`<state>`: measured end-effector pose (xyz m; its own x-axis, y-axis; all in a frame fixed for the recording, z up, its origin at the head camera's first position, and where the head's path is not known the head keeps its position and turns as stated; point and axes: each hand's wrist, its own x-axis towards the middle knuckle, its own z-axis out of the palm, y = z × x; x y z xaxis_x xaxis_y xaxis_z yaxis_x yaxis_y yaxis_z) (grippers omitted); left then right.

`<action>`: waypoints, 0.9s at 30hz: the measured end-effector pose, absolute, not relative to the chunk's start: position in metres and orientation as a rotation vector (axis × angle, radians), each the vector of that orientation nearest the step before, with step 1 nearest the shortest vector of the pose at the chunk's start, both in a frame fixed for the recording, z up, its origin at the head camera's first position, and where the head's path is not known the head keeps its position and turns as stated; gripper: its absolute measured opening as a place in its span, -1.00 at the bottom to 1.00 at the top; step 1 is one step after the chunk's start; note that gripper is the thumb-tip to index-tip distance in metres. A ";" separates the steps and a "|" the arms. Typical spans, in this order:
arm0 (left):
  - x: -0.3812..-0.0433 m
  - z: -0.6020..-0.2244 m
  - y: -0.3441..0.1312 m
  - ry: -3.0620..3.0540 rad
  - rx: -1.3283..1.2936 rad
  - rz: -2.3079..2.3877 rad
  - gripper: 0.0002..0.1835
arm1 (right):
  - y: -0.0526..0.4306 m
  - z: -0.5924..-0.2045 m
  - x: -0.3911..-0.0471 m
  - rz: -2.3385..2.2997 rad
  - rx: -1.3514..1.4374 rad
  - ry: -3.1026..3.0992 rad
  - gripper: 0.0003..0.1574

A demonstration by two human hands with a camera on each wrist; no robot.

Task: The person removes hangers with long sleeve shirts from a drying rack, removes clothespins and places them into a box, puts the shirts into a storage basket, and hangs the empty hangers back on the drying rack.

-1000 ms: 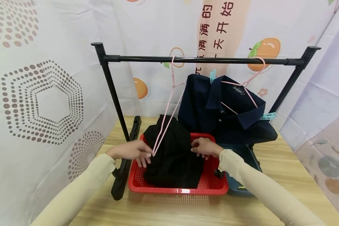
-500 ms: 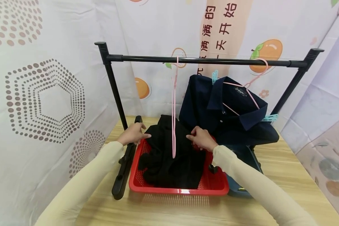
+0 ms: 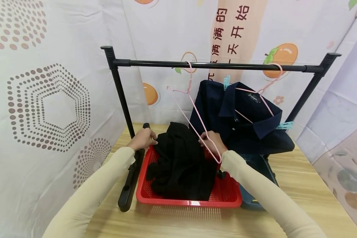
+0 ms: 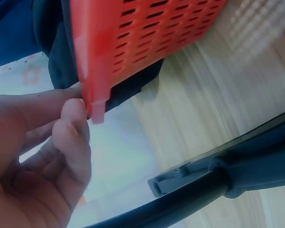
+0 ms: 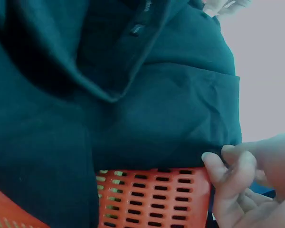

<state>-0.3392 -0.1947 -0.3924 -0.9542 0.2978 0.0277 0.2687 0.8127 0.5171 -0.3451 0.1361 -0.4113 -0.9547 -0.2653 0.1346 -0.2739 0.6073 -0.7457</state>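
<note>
A black garment (image 3: 178, 158) lies bunched in the red basket (image 3: 193, 203), its far edge raised at the basket's back. My left hand (image 3: 142, 138) pinches the garment's left corner beside the basket rim; in the left wrist view the thumb and forefinger meet there. My right hand (image 3: 211, 141) pinches the opposite corner between thumb and fingers, plain in the right wrist view. That view also shows a button on the black cloth (image 5: 166, 114). A bare pink hanger (image 3: 200, 115) dangles from the rod, its lower end crossing in front of my right hand.
A black rack (image 3: 220, 65) spans the table (image 3: 154, 228). From its right side hangs a navy shirt (image 3: 209, 105) on another pink hanger, with light-blue pegs (image 3: 285, 125) clipped on. A dark blue basket (image 3: 251, 201) stands beside the red one. A patterned curtain (image 3: 163, 29) covers the back.
Both hands have moved back to the garment's far corners and now pinch them. The loose pink hanger has swung round, its low end turning from the left hand towards the right.
</note>
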 end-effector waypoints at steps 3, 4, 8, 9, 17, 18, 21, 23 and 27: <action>-0.340 -0.390 -0.197 2.961 0.483 0.856 -0.90 | 0.139 -0.411 -0.347 1.496 0.443 -2.765 -0.88; -0.340 -0.389 -0.198 2.955 0.480 0.891 -0.90 | 0.140 -0.409 -0.347 1.557 0.428 -2.746 -0.87; -0.333 -0.380 -0.201 2.917 0.489 1.108 -0.87 | 0.142 -0.389 -0.336 1.801 0.412 -2.634 -0.79; -0.330 -0.377 -0.202 2.900 0.500 1.198 -0.87 | 0.143 -0.381 -0.332 1.867 0.412 -2.597 -0.77; -0.298 -0.340 -0.213 2.733 0.604 1.778 -0.80 | 0.167 -0.348 -0.317 2.121 0.485 -2.379 -0.62; -0.292 -0.338 -0.214 2.693 0.627 1.822 -0.79 | 0.172 -0.349 -0.315 2.135 0.505 -2.364 -0.60; -0.275 -0.335 -0.216 2.593 0.719 1.838 -0.77 | 0.189 -0.352 -0.307 2.151 0.580 -2.363 -0.54; -0.264 -0.336 -0.217 2.541 0.752 1.771 -0.76 | 0.201 -0.355 -0.298 2.107 0.629 -2.419 -0.53; -0.248 -0.344 -0.223 2.454 0.817 1.497 -0.79 | 0.218 -0.365 -0.280 1.940 0.782 -2.585 -0.60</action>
<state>-0.2481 -0.2232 -0.3438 -0.8396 0.5229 0.1471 0.3701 0.3524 0.8596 -0.2799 0.2180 -0.3651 -0.8735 -0.4691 0.1300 -0.2561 0.2156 -0.9423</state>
